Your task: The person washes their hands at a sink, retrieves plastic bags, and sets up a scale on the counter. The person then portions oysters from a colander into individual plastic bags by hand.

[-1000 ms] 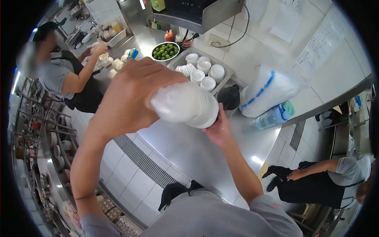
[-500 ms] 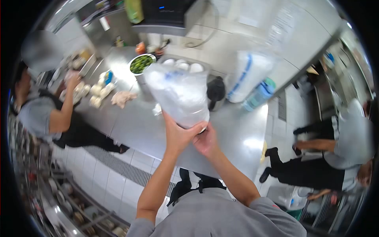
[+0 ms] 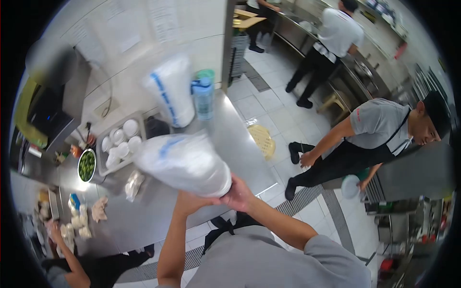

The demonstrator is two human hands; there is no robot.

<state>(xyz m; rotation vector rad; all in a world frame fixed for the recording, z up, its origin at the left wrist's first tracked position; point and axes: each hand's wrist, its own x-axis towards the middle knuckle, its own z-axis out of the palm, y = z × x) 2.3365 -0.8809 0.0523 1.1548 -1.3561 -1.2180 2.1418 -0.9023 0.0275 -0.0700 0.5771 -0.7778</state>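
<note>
A white stack in a clear plastic bag (image 3: 185, 163) with blue print is held over the steel table's front edge. My left hand (image 3: 194, 201) supports its lower end from below. Around the same end, on the right side, my right hand (image 3: 239, 193) is closed. What lies inside the bag is too blurred to tell apart. Behind it on the table stand a similar bag with a blue stripe (image 3: 172, 91), a blue bottle (image 3: 204, 99) and a dark container (image 3: 157, 127).
On the steel table (image 3: 240, 144) are a tray of white cups (image 3: 120, 144), a bowl of green fruit (image 3: 87, 165) and small bags (image 3: 79, 221). A co-worker (image 3: 374, 129) stands at right, another (image 3: 62, 249) at lower left. A yellow stool (image 3: 261, 141) stands beyond the table.
The view has swung to the right. My left hand has come down from the bag's top to its lower end, and the bag now leans left. A crumpled small bag shows on the table.
</note>
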